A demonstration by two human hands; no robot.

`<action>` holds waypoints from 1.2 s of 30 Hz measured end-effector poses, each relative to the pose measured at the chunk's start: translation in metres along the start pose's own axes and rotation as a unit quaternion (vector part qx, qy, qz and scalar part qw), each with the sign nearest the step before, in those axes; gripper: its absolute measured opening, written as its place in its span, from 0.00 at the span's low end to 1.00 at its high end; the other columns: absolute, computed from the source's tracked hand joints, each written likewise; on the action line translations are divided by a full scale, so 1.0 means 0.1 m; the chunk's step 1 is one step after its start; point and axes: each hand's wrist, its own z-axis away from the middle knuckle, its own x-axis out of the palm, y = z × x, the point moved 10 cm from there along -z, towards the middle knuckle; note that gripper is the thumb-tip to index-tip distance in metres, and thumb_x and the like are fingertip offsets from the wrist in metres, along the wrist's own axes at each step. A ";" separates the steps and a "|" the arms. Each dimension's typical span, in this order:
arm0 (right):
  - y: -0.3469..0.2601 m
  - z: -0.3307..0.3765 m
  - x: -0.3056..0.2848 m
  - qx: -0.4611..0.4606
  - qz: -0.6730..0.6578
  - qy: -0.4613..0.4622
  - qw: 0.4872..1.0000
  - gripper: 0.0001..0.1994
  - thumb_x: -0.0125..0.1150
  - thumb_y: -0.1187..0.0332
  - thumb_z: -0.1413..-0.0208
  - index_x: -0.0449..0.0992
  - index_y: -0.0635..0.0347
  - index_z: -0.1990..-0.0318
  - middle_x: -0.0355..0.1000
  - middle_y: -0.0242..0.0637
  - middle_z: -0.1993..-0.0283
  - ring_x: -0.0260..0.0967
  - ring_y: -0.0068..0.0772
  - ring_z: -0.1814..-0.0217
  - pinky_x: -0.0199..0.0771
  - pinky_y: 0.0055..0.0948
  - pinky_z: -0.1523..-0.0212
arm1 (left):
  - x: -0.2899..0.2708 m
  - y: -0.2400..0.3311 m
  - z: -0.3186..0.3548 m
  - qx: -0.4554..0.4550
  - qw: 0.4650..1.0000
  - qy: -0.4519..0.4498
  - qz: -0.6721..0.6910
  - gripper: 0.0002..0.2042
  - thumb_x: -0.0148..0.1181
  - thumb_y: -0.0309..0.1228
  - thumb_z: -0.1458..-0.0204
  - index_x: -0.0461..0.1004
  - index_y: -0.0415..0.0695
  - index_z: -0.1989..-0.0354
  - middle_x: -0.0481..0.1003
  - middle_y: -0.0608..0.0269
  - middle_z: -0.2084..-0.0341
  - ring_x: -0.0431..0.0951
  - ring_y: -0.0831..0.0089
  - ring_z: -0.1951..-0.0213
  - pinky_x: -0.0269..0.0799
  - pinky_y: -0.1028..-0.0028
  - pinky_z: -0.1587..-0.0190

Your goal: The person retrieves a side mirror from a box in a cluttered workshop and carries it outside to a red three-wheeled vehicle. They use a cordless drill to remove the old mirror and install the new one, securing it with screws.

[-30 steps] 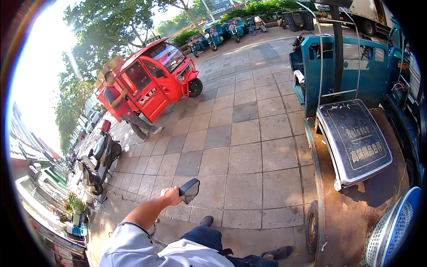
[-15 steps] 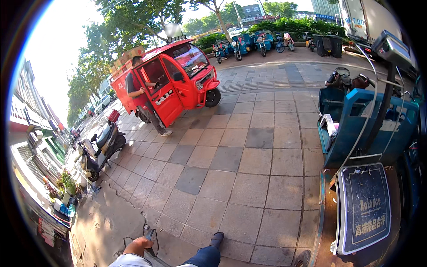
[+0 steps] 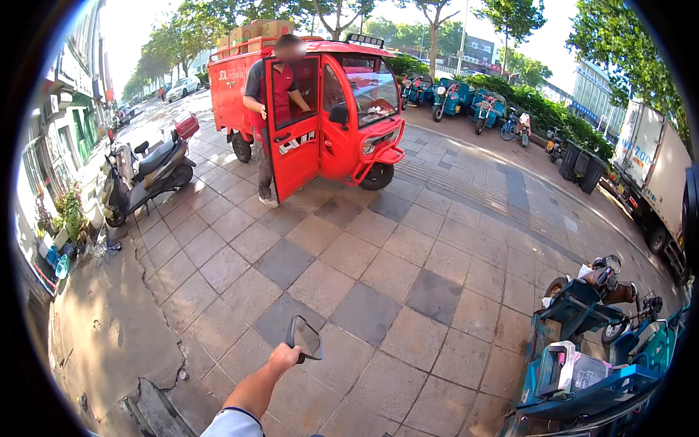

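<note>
As patches of sunlight fell across it, a broad pavement of square tan and grey stone tiles (image 3: 371, 313) filled the middle of the scene. At the far right stood a tall white box truck (image 3: 650, 167); on the far side, left of the middle, stood a boxy red three-wheeled cargo vehicle (image 3: 338, 153). A blue metal cargo tricycle (image 3: 625, 386) sat at the near right, partly cut off, and a dark motor scooter with a red rear box (image 3: 156, 167) leaned at the left. The vehicle's red metal door (image 3: 293, 156) was swung wide, with a person in a red-and-dark shirt (image 3: 260, 135) behind it, touching its edge. Brown cardboard cartons (image 3: 251, 33) topped the cargo body. Near the lower middle, the left hand (image 3: 284, 357) reached over the tiles, its fingers closed on the left edge of a black-framed, round-cornered mirror (image 3: 309, 341). The right hand's fingers lay outside the scene, their state unknown.
</note>
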 end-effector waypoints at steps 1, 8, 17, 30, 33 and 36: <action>-0.10 -0.13 0.04 0.013 -0.007 0.012 1.000 0.13 0.64 0.59 0.41 0.70 0.54 0.71 0.68 0.36 0.78 0.63 0.36 0.80 0.64 0.37 0.77 | -0.09 0.60 -0.24 0.026 0.999 0.017 0.029 0.30 0.59 0.53 0.49 0.80 0.32 0.56 0.81 0.40 0.56 0.81 0.47 0.50 0.75 0.58 0.46; -1.11 -1.72 0.69 0.108 -0.004 0.011 0.994 0.16 0.63 0.56 0.40 0.70 0.51 0.76 0.67 0.34 0.82 0.61 0.35 0.85 0.62 0.38 0.82 | -1.29 2.36 -0.99 -0.013 0.982 0.144 -0.121 0.35 0.60 0.56 0.49 0.70 0.34 0.44 0.79 0.43 0.50 0.79 0.49 0.45 0.72 0.58 0.42; -5.48 -3.26 1.92 -0.093 0.040 -0.040 0.994 0.13 0.63 0.62 0.43 0.75 0.52 0.78 0.70 0.35 0.83 0.65 0.33 0.87 0.61 0.38 0.85 | 0.04 0.73 -0.98 -0.374 0.907 -0.107 -0.160 0.24 0.54 0.46 0.45 0.81 0.37 0.53 0.82 0.53 0.55 0.82 0.58 0.50 0.77 0.65 0.49; -7.88 -5.99 3.87 0.043 0.117 -0.005 0.992 0.04 0.57 0.76 0.51 0.75 0.61 0.67 0.66 0.36 0.82 0.64 0.35 0.84 0.64 0.36 0.82 | -0.48 9.27 -5.52 0.030 0.996 0.081 0.001 0.36 0.59 0.57 0.48 0.73 0.34 0.44 0.78 0.40 0.48 0.76 0.47 0.42 0.69 0.57 0.38; -8.52 -6.85 4.11 0.052 0.086 -0.006 0.995 0.04 0.56 0.77 0.54 0.74 0.62 0.68 0.65 0.37 0.82 0.64 0.37 0.84 0.65 0.37 0.82 | -0.89 11.23 -5.91 0.102 0.985 0.135 0.025 0.31 0.60 0.53 0.46 0.73 0.33 0.48 0.78 0.37 0.53 0.79 0.47 0.47 0.73 0.58 0.45; -9.26 -7.77 4.19 0.055 0.072 0.007 0.996 0.05 0.55 0.79 0.56 0.74 0.62 0.70 0.65 0.39 0.83 0.63 0.40 0.85 0.66 0.37 0.82 | -0.51 11.82 -6.67 0.065 0.984 0.133 0.102 0.27 0.61 0.49 0.45 0.76 0.30 0.58 0.81 0.42 0.67 0.83 0.56 0.65 0.77 0.60 0.60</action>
